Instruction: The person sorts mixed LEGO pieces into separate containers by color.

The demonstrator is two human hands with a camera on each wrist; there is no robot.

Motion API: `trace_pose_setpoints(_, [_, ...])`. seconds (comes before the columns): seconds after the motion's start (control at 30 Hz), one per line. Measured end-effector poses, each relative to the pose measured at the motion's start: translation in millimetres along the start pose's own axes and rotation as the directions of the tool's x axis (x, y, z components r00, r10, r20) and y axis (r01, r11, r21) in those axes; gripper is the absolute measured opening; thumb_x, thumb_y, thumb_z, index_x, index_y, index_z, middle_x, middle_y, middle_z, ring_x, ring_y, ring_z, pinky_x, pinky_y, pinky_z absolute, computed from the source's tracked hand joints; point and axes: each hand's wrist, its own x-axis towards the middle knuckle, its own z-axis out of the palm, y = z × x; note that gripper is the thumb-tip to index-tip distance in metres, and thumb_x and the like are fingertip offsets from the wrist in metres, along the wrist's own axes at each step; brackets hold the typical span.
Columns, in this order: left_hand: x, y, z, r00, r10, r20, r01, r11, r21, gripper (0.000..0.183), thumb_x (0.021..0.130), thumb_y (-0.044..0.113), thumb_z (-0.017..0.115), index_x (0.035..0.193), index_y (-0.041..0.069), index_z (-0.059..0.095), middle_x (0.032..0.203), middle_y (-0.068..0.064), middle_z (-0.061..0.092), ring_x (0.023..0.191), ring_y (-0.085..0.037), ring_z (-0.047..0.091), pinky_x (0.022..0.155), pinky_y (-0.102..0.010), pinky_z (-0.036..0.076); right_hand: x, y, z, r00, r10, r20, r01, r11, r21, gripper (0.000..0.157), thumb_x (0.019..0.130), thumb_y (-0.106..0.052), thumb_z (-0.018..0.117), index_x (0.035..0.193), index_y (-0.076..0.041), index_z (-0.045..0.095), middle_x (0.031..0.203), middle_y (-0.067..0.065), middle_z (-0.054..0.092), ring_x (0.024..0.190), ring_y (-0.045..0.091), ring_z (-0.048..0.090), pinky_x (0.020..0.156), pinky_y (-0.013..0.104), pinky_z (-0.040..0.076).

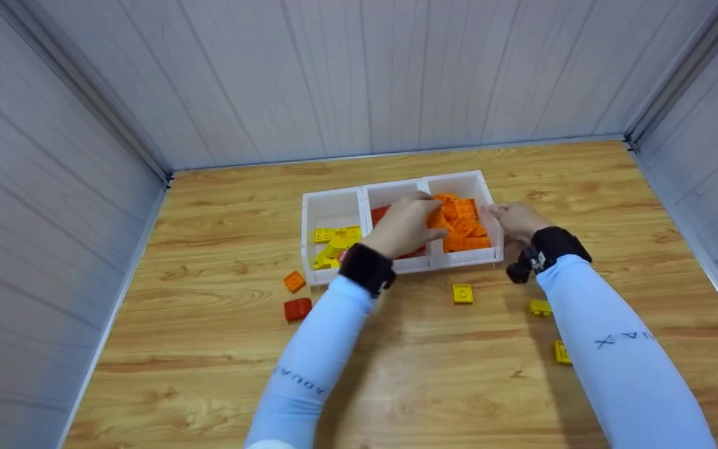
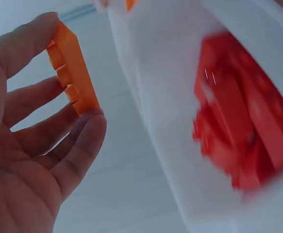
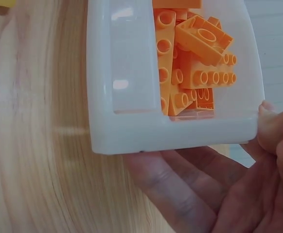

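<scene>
A white three-compartment bin (image 1: 468, 258) stands on the wooden table. Yellow bricks (image 1: 337, 242) lie in its left compartment, red bricks (image 2: 229, 102) in the middle one and orange bricks (image 3: 200, 63) in the right one. Above the bin, my left hand (image 1: 399, 227) pinches an orange toy brick (image 2: 76, 70) by its two ends, between thumb and fingertips. At the bin's right end wall, my right hand (image 1: 519, 221) grips the bin, its thumb at the rim and its fingers against the outside. The left hand partly covers the middle compartment in the head view.
Left of the bin lie a loose orange brick (image 1: 295, 282) and a red brick (image 1: 297, 309). In front and to the right are yellow bricks, one square (image 1: 462, 294), another (image 1: 540, 307) near the right sleeve, a third (image 1: 562, 353) partly behind it. Pale panels (image 1: 334, 81) enclose the table.
</scene>
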Motion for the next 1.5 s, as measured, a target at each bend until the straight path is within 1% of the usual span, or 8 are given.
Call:
trace_pose_setpoints(0.3, [28.0, 8.2, 28.4, 0.998, -0.043, 0.035, 0.040, 0.995, 0.086, 0.050, 0.092, 0.024, 0.073, 0.136, 0.004, 0.060, 0.138, -0.017, 0.054, 0.128, -0.032, 0.048, 0.110, -0.033, 0.035, 4.4, -12.0, 13.2, 1.000, -0.019, 0.017, 0.019, 1.000, 0.004, 0.060, 0.109, -0.040, 0.027, 0.154, 0.000, 0.028, 0.153, 0.030, 0.030, 0.123, 0.041, 0.048, 0.098, 0.050, 0.045])
trace_pose_setpoints(0.6, [5.6, -9.1, 13.3, 0.999, -0.034, -0.018, 0.035, 0.997, 0.064, 0.040, 0.094, 0.011, 0.069, 0.132, 0.001, 0.062, 0.131, -0.016, 0.057, 0.119, -0.029, 0.052, 0.101, -0.030, 0.045, 3.5, -16.1, 13.5, 0.999, -0.018, 0.035, 0.017, 1.000, 0.019, 0.059, 0.109, -0.039, 0.026, 0.155, -0.001, 0.027, 0.154, 0.029, 0.030, 0.126, 0.041, 0.046, 0.096, 0.049, 0.047])
trace_pose_setpoints(0.7, [-10.4, -23.5, -4.3, 0.998, -0.026, -0.063, 0.028, 0.999, 0.038, 0.035, 0.093, 0.007, 0.069, 0.126, -0.001, 0.065, 0.122, -0.017, 0.060, 0.111, -0.028, 0.055, 0.097, -0.032, 0.047, 2.0, -14.8, 10.2, 0.999, -0.014, 0.031, 0.014, 1.000, 0.009, 0.060, 0.109, -0.040, 0.026, 0.155, -0.001, 0.027, 0.153, 0.029, 0.030, 0.128, 0.041, 0.045, 0.099, 0.050, 0.045])
trace_pose_setpoints(0.8, [-35.7, -42.5, -27.2, 0.992, -0.098, -0.083, 0.099, 0.995, 0.002, 0.032, 0.093, 0.009, 0.069, 0.125, 0.002, 0.067, 0.119, -0.016, 0.061, 0.109, -0.027, 0.056, 0.094, -0.033, 0.048, 0.9, -13.6, 7.8, 1.000, -0.013, 0.026, 0.012, 1.000, 0.009, 0.061, 0.109, -0.041, 0.025, 0.155, 0.000, 0.026, 0.153, 0.029, 0.031, 0.132, 0.041, 0.041, 0.102, 0.052, 0.042])
trace_pose_setpoints(0.97, [-96.0, -83.9, -61.7, 0.959, -0.247, -0.140, 0.243, 0.969, -0.048, 0.032, 0.095, 0.013, 0.067, 0.126, 0.003, 0.066, 0.123, -0.015, 0.061, 0.111, -0.028, 0.057, 0.095, -0.038, 0.048, -1.9, -12.1, 6.1, 1.000, -0.005, 0.030, 0.004, 0.999, 0.039, 0.062, 0.108, -0.042, 0.026, 0.156, -0.002, 0.025, 0.155, 0.028, 0.027, 0.136, 0.041, 0.037, 0.105, 0.053, 0.039])
trace_pose_setpoints(1.1, [-147.2, -114.7, -75.0, 0.927, -0.319, -0.198, 0.313, 0.948, -0.062, 0.031, 0.094, 0.011, 0.069, 0.122, 0.000, 0.067, 0.120, -0.018, 0.062, 0.107, -0.032, 0.059, 0.091, -0.043, 0.050, -3.7, -11.2, 3.1, 0.999, 0.001, 0.049, -0.005, 0.997, 0.082, 0.060, 0.109, -0.039, 0.025, 0.157, -0.004, 0.021, 0.157, 0.029, 0.023, 0.131, 0.043, 0.043, 0.095, 0.050, 0.049])
trace_pose_setpoints(1.3, [-196.9, -139.6, -63.3, 0.895, -0.430, -0.120, 0.419, 0.902, -0.101, 0.034, 0.092, 0.011, 0.071, 0.122, -0.003, 0.066, 0.116, -0.021, 0.063, 0.104, -0.037, 0.059, 0.087, -0.048, 0.050, -3.2, -8.1, -2.3, 0.997, 0.023, 0.071, -0.030, 0.995, 0.099, 0.064, 0.108, -0.043, 0.023, 0.158, -0.003, 0.016, 0.158, 0.028, 0.019, 0.126, 0.044, 0.046, 0.087, 0.048, 0.054])
trace_pose_setpoints(1.5, [-202.4, -146.4, -31.7, 0.835, -0.547, 0.055, 0.547, 0.817, -0.183, 0.043, 0.090, 0.020, 0.075, 0.126, -0.001, 0.065, 0.120, -0.018, 0.063, 0.108, -0.033, 0.059, 0.092, -0.047, 0.049, -2.3, -3.9, -4.3, 0.998, 0.035, 0.055, -0.038, 0.997, 0.062, 0.065, 0.108, -0.043, 0.024, 0.157, -0.002, 0.018, 0.156, 0.029, 0.022, 0.122, 0.043, 0.048, 0.088, 0.049, 0.052])
